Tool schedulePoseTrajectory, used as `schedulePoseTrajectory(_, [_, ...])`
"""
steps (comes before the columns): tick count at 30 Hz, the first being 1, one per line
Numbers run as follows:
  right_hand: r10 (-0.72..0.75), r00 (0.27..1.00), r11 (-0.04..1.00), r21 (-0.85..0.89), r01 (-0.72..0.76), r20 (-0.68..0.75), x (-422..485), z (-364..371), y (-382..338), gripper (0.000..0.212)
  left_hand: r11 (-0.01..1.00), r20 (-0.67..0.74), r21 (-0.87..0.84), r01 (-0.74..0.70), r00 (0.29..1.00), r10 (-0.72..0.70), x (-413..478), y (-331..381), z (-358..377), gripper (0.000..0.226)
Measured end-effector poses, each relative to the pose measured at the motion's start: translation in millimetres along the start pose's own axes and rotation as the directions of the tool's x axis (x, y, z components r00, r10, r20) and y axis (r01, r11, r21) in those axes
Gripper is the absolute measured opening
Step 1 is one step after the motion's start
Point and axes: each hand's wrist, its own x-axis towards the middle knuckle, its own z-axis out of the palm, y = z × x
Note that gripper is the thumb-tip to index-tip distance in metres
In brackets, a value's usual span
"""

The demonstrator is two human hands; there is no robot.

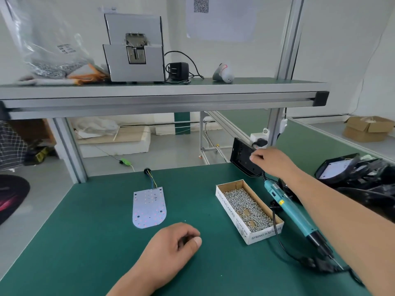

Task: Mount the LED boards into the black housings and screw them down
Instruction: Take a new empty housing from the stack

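LED board (149,207), white and round-ended, lies flat on the green mat (85,242) left of centre. Its thin wires (152,181) run off its far end to a black grommet (147,170) at the table edge. In front of it, at lower centre, the left hand (171,246) rests on the mat with its fingers curled under and the thumb laid against the forefinger. Whether anything small sits inside cannot be told.

To the right stands a long cardboard box (226,205) printed SPRING BALANCER, with a layer of small silver screws (245,204) in it. Just beside its right wall a teal electric screwdriver (292,212) lies on the mat with its bit toward the lower right, partly under the right forearm.

Beyond the box, right of centre, the right hand (271,161) grips a black housing (243,159) by its edge, with the thumb on the inner face. The housing is held tilted up on end near the table's far edge.

At the right edge lies a heap of further black housings (352,169).

On the shelf across the upper frame sit a grey screw feeder (134,50), a black power adapter (178,70) and, at upper left, a clear plastic bag (51,50).
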Motion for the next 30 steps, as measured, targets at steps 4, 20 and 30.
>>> schedulePoseTrajectory(4, [0.067,0.987,0.997,-0.056,-0.059,0.143,18.4,12.7,-1.2,0.046,1.000,-0.016,-0.005,-0.001,1.000,0.001,0.9,-2.5,0.4,0.021])
schedulePoseTrajectory(20, [0.060,0.979,0.964,0.265,-0.007,-0.193,-13.2,-3.6,-53.3,0.039,0.995,-0.137,-0.074,0.062,0.988,-0.072,0.6,-4.5,3.1,0.021])
schedulePoseTrajectory(30, [0.065,0.998,0.720,0.693,-0.038,-0.013,-129.9,17.3,-111.3,0.046,0.915,-0.510,0.118,0.386,0.814,-0.277,8.2,-8.0,-8.0,0.015])
